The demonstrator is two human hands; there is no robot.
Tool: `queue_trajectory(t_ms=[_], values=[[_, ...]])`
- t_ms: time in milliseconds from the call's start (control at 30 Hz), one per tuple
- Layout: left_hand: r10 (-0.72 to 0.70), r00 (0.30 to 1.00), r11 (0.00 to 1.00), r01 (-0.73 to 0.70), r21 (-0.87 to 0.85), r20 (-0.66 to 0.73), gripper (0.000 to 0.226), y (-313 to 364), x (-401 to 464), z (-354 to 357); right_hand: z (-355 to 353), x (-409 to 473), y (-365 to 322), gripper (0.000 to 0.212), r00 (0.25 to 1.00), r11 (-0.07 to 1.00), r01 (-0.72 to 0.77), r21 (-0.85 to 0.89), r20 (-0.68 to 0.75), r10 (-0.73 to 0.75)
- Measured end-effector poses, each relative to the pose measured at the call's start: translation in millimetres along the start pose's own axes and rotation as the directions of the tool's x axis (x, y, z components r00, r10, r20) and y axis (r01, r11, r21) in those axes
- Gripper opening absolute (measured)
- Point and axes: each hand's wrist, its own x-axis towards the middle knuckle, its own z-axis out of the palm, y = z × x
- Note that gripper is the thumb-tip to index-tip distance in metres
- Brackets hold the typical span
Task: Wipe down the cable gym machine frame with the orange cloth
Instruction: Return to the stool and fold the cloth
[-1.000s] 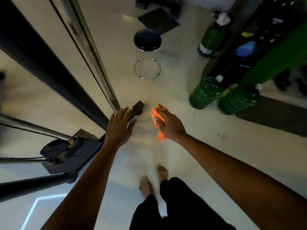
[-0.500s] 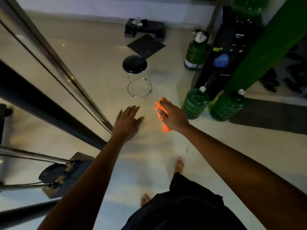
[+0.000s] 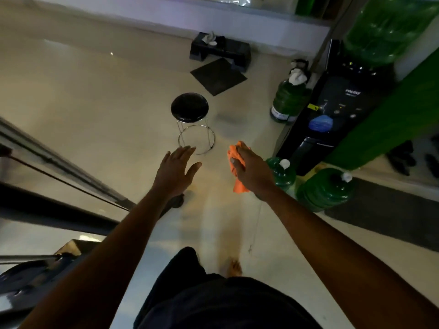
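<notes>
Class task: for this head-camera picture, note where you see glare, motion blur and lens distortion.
Head view: dim overall; glare patches on the glossy floor; the machine frame at left and the bare foot smear with motion blur; wide-angle bending splays the arms. The right hand gripping the orange cloth stays fairly sharp.

Black round stool (image 3: 189,107) mid-floor; green water jugs (image 3: 325,188) beside black dispenser (image 3: 332,115).

Gym – cable machine frame (image 3: 59,162) (water dispenser (image 3: 332,115) nearby).
</notes>
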Motion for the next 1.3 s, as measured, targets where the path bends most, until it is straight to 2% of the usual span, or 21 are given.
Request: queue_trajectory(t_ms=[300,633,1033,1300], values=[[-0.049,0.998,0.999,0.049,-0.013,-0.027,0.064,-48,138,11,-4,168,13,0.057,0.997,0.998,0.058,-0.034,0.058,-0.056],[-0.026,1.0,0.999,0.025,0.041,0.015,0.065,-149,336,-28,15,390,-41,0.051,0.988,0.992,0.121,-0.018,0.1,-0.119],[-0.071,0.989,0.995,0.061,0.075,0.131,0.064,-264,573,-57,53,643,-60,0.05,0.989,0.999,0.026,0.042,0.147,-0.032],[0.137,0.955,0.982,-0.166,0.091,0.265,0.065,-291,746,-61,38,748,-44,0.055,0.976,0.975,-0.203,0.089,0.094,0.194]])
